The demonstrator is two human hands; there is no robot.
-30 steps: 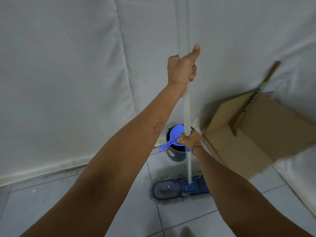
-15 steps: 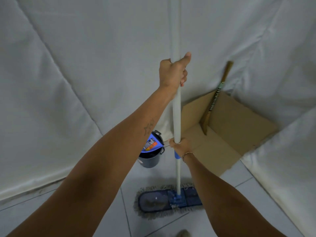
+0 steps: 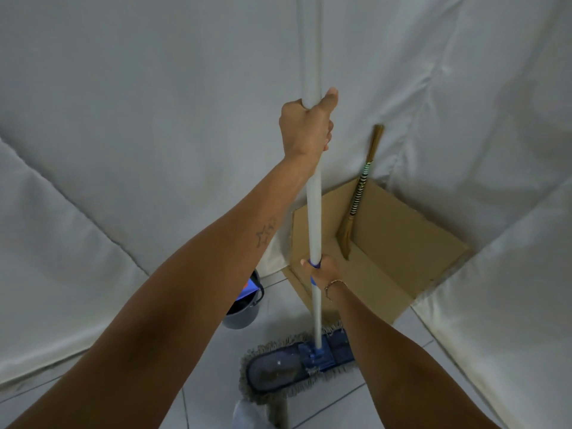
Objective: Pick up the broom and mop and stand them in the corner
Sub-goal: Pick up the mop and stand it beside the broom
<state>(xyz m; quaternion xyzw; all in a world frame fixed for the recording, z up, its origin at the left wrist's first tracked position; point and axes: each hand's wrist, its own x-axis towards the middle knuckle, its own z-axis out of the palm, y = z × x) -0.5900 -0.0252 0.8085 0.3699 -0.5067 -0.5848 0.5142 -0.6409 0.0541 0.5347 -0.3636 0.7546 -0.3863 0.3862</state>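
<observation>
White and upright, the mop [image 3: 312, 193] stands clamped in both fists, left hand [image 3: 306, 125] high, right hand [image 3: 322, 270] low, the corner [image 3: 399, 150] lying ahead-right beside the broom [image 3: 360, 193].

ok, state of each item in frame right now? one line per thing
white-handled blue flat mop: upright, head on the tiled floor
left hand: shut on the handle, high up
right hand: shut on the handle, lower down
brown broom with striped handle: leaning in the corner, inside the box
brown cardboard box: open
dark bucket: upright on the floor
</observation>
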